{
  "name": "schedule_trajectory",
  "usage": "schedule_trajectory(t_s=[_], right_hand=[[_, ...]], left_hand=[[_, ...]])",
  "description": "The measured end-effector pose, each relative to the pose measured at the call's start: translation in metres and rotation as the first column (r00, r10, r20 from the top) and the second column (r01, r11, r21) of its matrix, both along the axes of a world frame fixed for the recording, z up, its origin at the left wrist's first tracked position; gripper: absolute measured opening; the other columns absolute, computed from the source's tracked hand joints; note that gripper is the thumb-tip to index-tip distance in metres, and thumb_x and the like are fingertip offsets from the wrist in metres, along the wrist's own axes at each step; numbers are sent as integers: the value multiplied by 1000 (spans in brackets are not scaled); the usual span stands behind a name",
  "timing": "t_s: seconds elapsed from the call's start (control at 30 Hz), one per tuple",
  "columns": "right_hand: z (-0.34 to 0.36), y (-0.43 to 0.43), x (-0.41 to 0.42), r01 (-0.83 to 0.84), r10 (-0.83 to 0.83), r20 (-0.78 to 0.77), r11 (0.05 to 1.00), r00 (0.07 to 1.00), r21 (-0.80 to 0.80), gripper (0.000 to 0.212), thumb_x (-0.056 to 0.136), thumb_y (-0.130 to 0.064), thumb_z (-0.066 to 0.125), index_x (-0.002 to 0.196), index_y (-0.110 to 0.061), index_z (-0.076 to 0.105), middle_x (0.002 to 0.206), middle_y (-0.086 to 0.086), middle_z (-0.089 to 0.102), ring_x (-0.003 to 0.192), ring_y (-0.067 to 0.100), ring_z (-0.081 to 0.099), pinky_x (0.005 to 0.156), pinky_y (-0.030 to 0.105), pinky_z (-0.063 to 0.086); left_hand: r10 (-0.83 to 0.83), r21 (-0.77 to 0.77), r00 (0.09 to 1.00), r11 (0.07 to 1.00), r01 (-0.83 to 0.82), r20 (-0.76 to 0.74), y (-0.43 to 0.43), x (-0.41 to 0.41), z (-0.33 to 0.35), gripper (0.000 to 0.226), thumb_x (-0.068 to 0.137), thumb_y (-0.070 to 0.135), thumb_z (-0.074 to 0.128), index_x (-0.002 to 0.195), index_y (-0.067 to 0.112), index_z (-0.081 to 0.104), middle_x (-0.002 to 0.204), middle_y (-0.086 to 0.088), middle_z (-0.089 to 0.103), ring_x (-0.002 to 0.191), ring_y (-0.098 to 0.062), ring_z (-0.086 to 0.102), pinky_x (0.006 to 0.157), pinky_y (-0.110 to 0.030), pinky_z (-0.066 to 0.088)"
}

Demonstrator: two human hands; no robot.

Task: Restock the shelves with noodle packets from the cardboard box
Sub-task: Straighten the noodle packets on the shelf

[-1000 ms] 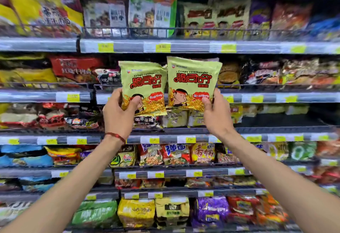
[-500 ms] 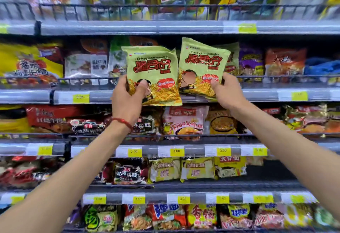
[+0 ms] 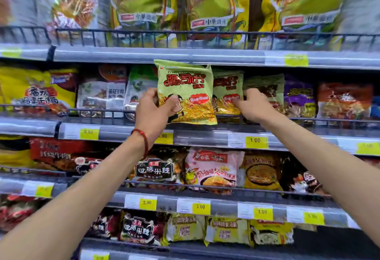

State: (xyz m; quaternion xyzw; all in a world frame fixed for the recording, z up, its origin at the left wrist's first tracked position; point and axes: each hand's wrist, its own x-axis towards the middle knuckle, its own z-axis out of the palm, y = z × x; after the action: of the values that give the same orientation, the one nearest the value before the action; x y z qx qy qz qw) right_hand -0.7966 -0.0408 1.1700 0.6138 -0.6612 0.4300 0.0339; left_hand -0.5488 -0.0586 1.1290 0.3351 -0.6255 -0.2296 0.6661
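L hand [image 3: 153, 111] grips green noodle packet [image 3: 185, 87] at lower-left corner, thumb on front. Packet upright, long axis vertical, print facing out, in front of wire rail [image 3: 92, 113]. R hand [image 3: 254, 106] pinches lower-right edge of 2nd green packet [image 3: 227, 87], upright behind rail on shelf [image 3: 205, 134], betw. 1st packet and other noodle packs [image 3: 298, 99]. 1st overlaps 2nd.

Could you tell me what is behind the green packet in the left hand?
Behind the green packet, a matching packet in the right hand peeks out; its left part is covered.
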Motion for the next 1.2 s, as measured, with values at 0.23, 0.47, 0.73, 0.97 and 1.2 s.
schedule_trajectory(t_s=[0.23, 0.47, 0.73, 0.97, 1.2], right_hand=[[-4, -17, -4, 1, -3, -131, 1000, 991, -18, 40, 99, -37, 59, 114, 0, 61, 102, 20, 67, 88, 34, 64, 70, 35, 49], [-6, -11, -11, -53, 50, -139, 998, 989, -21, 34, 99, -30, 59, 120, -3, 63, 108, 15, 67, 89, 29, 60, 73, 27, 43], [-3, 1, -18, -64, 72, -179, 997, 981, 50, 31, 102, -27, 55, 108, 0, 68, 98, 16, 70, 77, 26, 63, 62, 31, 47], [-5, 1, -26, 27, 0, -275, 995, 962, 96, 31, 100, -27, 51, 80, -5, 58, 72, 8, 55, 63, 23, 53, 48, 27, 31], [-5, 3, -28, -44, 79, -270, 990, 960, 132, 27, 98, -11, 45, 72, -4, 52, 76, 12, 58, 61, 25, 50, 50, 30, 37]], left_hand=[[-8, 65, 1000, 998, 9, -17, -3, -15, 4, 18, 90, 28, 69, 103, 16, 64, 94, 4, 72, 82, -10, 70, 65, -19, 55], [65, 49, 997, 997, -67, 52, -14, -46, 21, 22, 80, 42, 71, 84, 22, 63, 84, 3, 72, 84, -20, 71, 82, -45, 58], [197, 115, 962, 968, -221, 189, -21, -73, 29, 45, 89, 45, 66, 116, 13, 50, 119, -9, 54, 113, -27, 51, 90, -38, 45], [290, 18, 870, 946, -323, 399, -14, -76, 32, 44, 88, 50, 64, 98, 10, 49, 93, -9, 55, 84, -28, 53, 66, -34, 42], [259, 19, 873, 956, -293, 413, -19, -81, 31, 45, 84, 51, 68, 101, 12, 57, 105, -7, 61, 107, -27, 57, 84, -34, 46]])
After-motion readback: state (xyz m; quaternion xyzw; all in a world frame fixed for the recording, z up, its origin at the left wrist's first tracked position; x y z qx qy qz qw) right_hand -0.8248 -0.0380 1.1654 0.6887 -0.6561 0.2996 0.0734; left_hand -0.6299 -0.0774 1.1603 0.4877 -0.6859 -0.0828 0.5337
